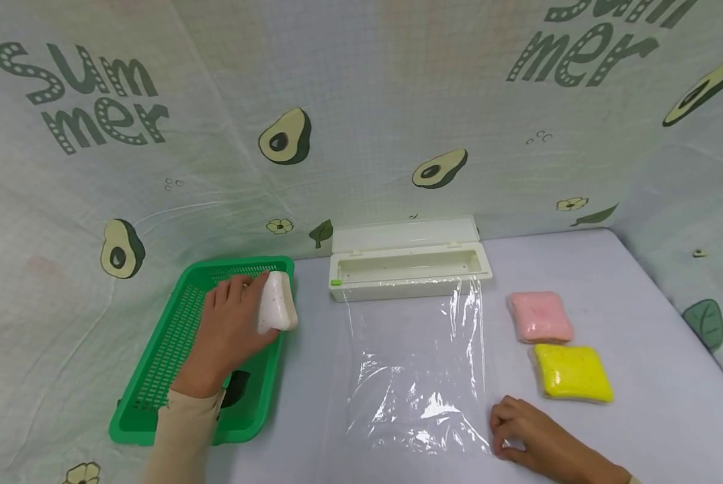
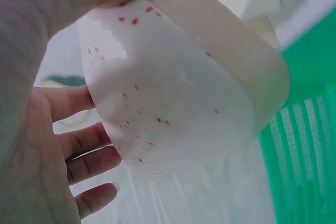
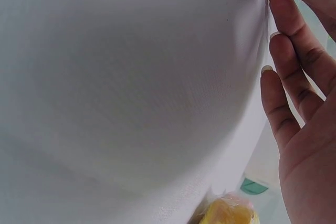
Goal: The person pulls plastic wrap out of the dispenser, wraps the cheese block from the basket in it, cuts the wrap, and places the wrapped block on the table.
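Note:
My left hand (image 1: 231, 329) grips a white block with red specks (image 2: 173, 87) over the right rim of the green basket (image 1: 271, 376). Its thumb and fingers lie along the block's sides, and the block is tilted. From a white wrap dispenser (image 1: 410, 289) with its lid raised, a sheet of clear plastic wrap (image 1: 418, 376) runs toward me across the table. At the sheet's near right corner, my right hand (image 1: 537, 437) pinches the wrap between thumb and forefinger; its other fingers (image 3: 281, 98) are bent loosely beside them.
Right of the sheet lie a pink block (image 1: 541, 316) and a yellow block (image 1: 573, 373), both with shiny wrapping, the yellow one just beyond my right hand. A cloth printed with avocados (image 1: 361, 121) hangs behind the table (image 1: 633, 289) and along its sides.

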Demonstrator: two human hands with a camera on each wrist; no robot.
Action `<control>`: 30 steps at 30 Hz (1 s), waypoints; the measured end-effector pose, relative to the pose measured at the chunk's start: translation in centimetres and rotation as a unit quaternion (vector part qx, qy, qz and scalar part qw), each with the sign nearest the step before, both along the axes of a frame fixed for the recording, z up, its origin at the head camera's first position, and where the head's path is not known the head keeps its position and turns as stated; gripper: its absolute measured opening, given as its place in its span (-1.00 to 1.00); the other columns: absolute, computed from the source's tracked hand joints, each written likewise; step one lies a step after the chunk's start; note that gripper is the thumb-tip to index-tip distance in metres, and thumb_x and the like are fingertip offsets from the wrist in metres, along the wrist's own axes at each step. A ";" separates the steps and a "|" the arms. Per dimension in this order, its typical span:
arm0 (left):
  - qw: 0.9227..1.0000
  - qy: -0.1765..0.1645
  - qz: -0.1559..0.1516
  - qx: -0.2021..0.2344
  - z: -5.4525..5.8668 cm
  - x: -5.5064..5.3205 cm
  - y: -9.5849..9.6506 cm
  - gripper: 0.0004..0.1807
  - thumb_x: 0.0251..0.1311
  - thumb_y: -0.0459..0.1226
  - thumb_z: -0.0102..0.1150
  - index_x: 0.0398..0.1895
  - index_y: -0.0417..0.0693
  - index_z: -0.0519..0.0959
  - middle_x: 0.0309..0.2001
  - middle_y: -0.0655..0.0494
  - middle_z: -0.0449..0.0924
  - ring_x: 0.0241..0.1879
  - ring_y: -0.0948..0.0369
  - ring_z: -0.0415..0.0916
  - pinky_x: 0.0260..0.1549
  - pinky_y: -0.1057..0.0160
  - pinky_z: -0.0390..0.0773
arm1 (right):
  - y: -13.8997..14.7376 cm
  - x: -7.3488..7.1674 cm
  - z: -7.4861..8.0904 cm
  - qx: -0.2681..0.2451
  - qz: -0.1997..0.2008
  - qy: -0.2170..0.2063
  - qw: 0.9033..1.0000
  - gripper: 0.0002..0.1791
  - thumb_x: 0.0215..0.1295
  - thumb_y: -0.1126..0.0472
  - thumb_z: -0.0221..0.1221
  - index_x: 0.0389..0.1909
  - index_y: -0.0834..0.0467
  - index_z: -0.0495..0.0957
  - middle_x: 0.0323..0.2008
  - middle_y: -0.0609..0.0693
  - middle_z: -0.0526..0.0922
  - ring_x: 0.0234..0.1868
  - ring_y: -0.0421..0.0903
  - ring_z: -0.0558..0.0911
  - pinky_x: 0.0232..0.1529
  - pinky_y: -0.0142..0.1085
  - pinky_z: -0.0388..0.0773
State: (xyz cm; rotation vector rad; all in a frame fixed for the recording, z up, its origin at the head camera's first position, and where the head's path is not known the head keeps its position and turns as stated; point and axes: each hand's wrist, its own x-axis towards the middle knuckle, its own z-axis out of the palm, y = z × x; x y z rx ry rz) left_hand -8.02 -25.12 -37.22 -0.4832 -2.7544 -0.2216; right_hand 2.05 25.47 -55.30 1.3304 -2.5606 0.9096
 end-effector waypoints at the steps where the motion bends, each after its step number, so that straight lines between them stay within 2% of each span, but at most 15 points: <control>1: 1.000 -0.004 -0.001 -0.002 0.0 0.2 0.5 -0.01 -0.12 -0.20 0.68 0.43 -0.29 0.40 0.15 -0.34 0.48 0.16 -0.26 0.35 0.16 -0.33 0.37 | 0.0 0.0 0.0 0.001 -0.001 0.002 1.000 -0.57 -0.14 0.23 0.64 -0.44 -0.35 0.66 -0.25 -0.46 0.49 -0.15 -0.40 0.42 -0.11 -0.56 0.31; 4: 1.000 -0.016 -0.007 -0.010 -0.1 0.8 2.1 0.02 -0.12 -0.14 0.67 0.46 -0.26 0.40 0.17 -0.30 0.48 0.19 -0.23 0.36 0.19 -0.30 0.38 | 0.0 -0.1 0.0 -0.004 0.003 0.010 1.000 -0.56 -0.15 0.25 0.63 -0.44 -0.33 0.66 -0.26 -0.44 0.49 -0.16 -0.38 0.43 -0.11 -0.56 0.30; 8: 0.999 -0.019 -0.027 -0.020 -1.0 1.5 4.2 0.03 -0.13 -0.06 0.66 0.46 -0.23 0.43 0.17 -0.24 0.50 0.19 -0.19 0.40 0.20 -0.25 0.43 | 0.0 -0.1 0.0 -0.012 0.009 0.019 1.000 -0.57 -0.16 0.25 0.63 -0.44 -0.31 0.66 -0.27 -0.41 0.49 -0.16 -0.36 0.43 -0.10 -0.55 0.29; 13: 0.998 -0.021 -0.056 -0.018 -2.7 2.4 6.7 0.03 -0.17 0.01 0.65 0.43 -0.21 0.47 0.12 -0.15 0.51 0.17 -0.12 0.41 0.21 -0.19 0.45 | -0.1 -0.1 0.0 -0.022 0.014 0.030 0.999 -0.59 -0.17 0.25 0.62 -0.46 -0.30 0.66 -0.28 -0.41 0.49 -0.17 -0.37 0.43 -0.10 -0.55 0.30; 22: 0.993 -0.037 -0.107 -0.023 -5.7 3.8 10.3 0.01 -0.12 0.11 0.61 0.43 -0.13 0.50 0.08 -0.04 0.53 0.12 -0.02 0.46 0.22 -0.09 0.47 | 0.0 -0.1 -0.1 -0.018 0.014 0.018 1.000 -0.61 -0.16 0.24 0.62 -0.47 -0.30 0.68 -0.28 -0.43 0.50 -0.18 -0.38 0.42 -0.12 -0.56 0.29; 30: 0.989 -0.043 -0.130 -0.049 -8.5 4.9 13.0 0.02 -0.11 0.21 0.56 0.43 -0.06 0.50 0.08 0.04 0.51 0.12 0.06 0.45 0.22 0.03 0.47 | 0.0 0.0 -0.2 -0.022 0.018 0.014 1.000 -0.59 -0.16 0.28 0.62 -0.46 -0.28 0.68 -0.26 -0.40 0.51 -0.18 -0.36 0.44 -0.13 -0.57 0.30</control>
